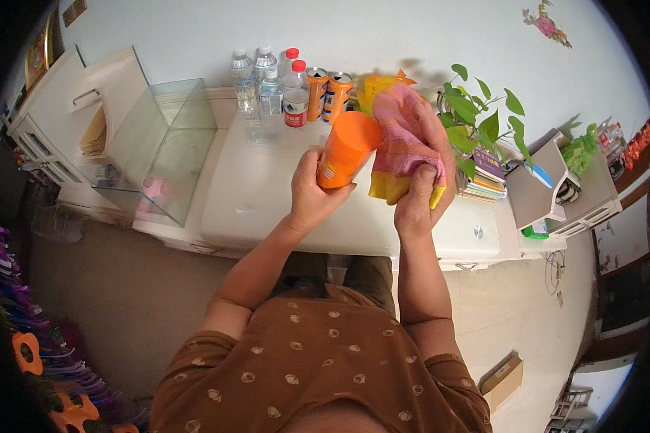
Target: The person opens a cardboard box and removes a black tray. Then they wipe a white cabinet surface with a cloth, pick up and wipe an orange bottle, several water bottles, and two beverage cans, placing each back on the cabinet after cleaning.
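My left hand (313, 195) is wrapped around an orange cylindrical container (342, 154), which tilts with its plain round end up and to the right. A pink and yellow cloth (403, 135) hangs from my right hand (427, 200), pinched under the thumb. The cloth is right beside the container's upper end; whether the two touch I cannot tell. Both hands are above a white cabinet top (260, 216). Behind the cloth, a yellow and orange object (382, 85) is partly hidden.
Several plastic bottles (271, 94) and orange cans (337, 97) stand along the wall. A glass tank (195, 124) is at left, with a pink item (154, 187) low in it. At right are a leafy plant (468, 108), stacked books (485, 184) and a small shelf (539, 184).
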`<state>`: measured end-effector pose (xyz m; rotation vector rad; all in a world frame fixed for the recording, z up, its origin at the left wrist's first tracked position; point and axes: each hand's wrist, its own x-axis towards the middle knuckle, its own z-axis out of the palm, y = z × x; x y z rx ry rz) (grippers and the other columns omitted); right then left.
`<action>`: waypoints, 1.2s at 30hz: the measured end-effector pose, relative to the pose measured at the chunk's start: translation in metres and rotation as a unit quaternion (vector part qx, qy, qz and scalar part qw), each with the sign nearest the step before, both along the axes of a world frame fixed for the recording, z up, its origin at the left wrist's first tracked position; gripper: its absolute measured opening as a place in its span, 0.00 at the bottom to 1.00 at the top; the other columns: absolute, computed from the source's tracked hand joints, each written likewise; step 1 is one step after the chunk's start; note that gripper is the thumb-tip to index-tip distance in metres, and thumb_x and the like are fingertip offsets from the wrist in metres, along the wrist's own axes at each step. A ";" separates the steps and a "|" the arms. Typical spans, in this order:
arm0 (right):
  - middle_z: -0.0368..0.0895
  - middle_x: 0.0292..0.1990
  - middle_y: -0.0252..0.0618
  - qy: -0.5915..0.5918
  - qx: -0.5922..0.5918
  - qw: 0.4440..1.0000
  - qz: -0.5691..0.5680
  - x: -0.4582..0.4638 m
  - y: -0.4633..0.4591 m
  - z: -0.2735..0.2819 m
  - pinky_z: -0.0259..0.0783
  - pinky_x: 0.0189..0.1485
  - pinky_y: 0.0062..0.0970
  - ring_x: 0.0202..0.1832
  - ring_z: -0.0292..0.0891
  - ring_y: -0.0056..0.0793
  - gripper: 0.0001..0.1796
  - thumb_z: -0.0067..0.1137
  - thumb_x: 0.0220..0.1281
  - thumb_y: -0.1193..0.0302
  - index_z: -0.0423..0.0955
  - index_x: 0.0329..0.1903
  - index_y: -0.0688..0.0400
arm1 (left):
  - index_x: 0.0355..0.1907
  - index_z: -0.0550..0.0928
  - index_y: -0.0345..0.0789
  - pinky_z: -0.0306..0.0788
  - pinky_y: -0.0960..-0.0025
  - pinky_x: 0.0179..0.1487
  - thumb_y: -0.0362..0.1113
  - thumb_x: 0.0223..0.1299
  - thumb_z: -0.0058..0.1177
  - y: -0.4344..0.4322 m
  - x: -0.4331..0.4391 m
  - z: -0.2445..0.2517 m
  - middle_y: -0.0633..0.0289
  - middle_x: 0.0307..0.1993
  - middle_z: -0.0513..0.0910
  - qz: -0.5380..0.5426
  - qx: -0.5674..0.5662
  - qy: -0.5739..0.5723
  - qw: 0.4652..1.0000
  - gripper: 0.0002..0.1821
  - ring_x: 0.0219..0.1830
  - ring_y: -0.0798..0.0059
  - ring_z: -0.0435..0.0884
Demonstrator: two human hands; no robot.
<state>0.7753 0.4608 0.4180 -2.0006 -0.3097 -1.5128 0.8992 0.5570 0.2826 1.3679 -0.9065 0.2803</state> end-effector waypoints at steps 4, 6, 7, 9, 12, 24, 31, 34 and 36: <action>0.81 0.60 0.51 -0.005 -0.006 1.000 0.026 -0.004 -0.002 0.014 0.62 0.73 0.45 0.69 0.72 0.53 0.23 0.49 0.77 0.60 0.77 0.58 0.67 | 0.52 0.75 0.34 0.77 0.59 0.50 0.32 0.40 0.77 -0.005 -0.008 -0.005 0.53 0.43 0.82 -0.020 0.008 0.000 1.000 0.34 0.45 0.55 0.83; 0.82 0.59 0.50 0.044 0.009 0.998 0.037 0.000 -0.001 0.017 0.63 0.72 0.45 0.68 0.73 0.52 0.21 0.52 0.74 0.63 0.78 0.58 0.67 | 0.52 0.75 0.33 0.77 0.59 0.51 0.32 0.40 0.77 -0.007 -0.008 -0.011 0.53 0.44 0.82 -0.031 0.016 -0.003 0.999 0.34 0.45 0.55 0.83; 0.82 0.58 0.50 0.069 0.016 0.997 0.044 0.002 -0.001 0.018 0.64 0.72 0.44 0.67 0.74 0.51 0.20 0.54 0.73 0.64 0.79 0.57 0.66 | 0.53 0.75 0.33 0.77 0.59 0.51 0.33 0.41 0.77 -0.008 -0.008 -0.013 0.52 0.44 0.82 -0.033 0.018 -0.003 0.999 0.34 0.46 0.55 0.83; 0.84 0.56 0.47 0.125 -0.044 0.991 0.019 0.005 -0.007 0.013 0.67 0.70 0.44 0.65 0.76 0.50 0.18 0.59 0.67 0.67 0.81 0.54 0.63 | 0.54 0.75 0.33 0.77 0.59 0.52 0.33 0.41 0.77 -0.008 -0.010 -0.015 0.52 0.45 0.82 -0.036 0.022 -0.002 0.999 0.35 0.46 0.55 0.84; 0.83 0.57 0.46 0.190 -0.104 0.976 -0.023 0.008 -0.005 0.007 0.69 0.69 0.45 0.64 0.76 0.50 0.18 0.66 0.60 0.71 0.82 0.53 0.59 | 0.56 0.75 0.33 0.77 0.59 0.54 0.33 0.43 0.77 -0.012 -0.010 -0.013 0.52 0.46 0.82 -0.045 0.003 -0.013 0.999 0.35 0.48 0.55 0.84; 0.83 0.59 0.44 0.208 0.145 0.964 0.075 0.033 -0.024 -0.016 0.72 0.64 0.33 0.60 0.81 0.40 0.16 0.60 0.70 0.69 0.81 0.57 0.62 | 0.56 0.74 0.33 0.77 0.60 0.54 0.34 0.47 0.75 -0.010 0.005 -0.016 0.52 0.47 0.83 -0.092 0.040 0.058 0.993 0.33 0.49 0.59 0.84; 0.80 0.61 0.40 0.137 0.372 0.902 0.169 0.038 -0.017 -0.049 0.70 0.64 0.27 0.60 0.75 0.25 0.26 0.48 0.82 0.59 0.70 0.71 0.63 | 0.56 0.73 0.32 0.74 0.65 0.58 0.32 0.51 0.72 0.000 0.012 -0.013 0.58 0.48 0.81 -0.166 0.060 0.100 0.979 0.31 0.50 0.72 0.81; 0.77 0.59 0.37 0.153 0.414 0.881 0.171 0.038 -0.018 -0.084 0.70 0.63 0.26 0.58 0.73 0.23 0.28 0.46 0.83 0.52 0.67 0.70 0.60 | 0.54 0.74 0.31 0.75 0.66 0.53 0.34 0.48 0.75 -0.002 0.018 -0.017 0.56 0.42 0.83 -0.163 0.057 0.087 0.981 0.32 0.44 0.68 0.82; 0.76 0.58 0.35 0.171 0.433 0.873 0.149 0.036 -0.017 -0.111 0.69 0.65 0.26 0.59 0.71 0.21 0.28 0.47 0.82 0.48 0.66 0.68 0.58 | 0.55 0.74 0.31 0.74 0.68 0.54 0.35 0.48 0.75 0.000 0.025 -0.022 0.58 0.42 0.82 -0.177 0.073 0.089 0.977 0.32 0.45 0.71 0.80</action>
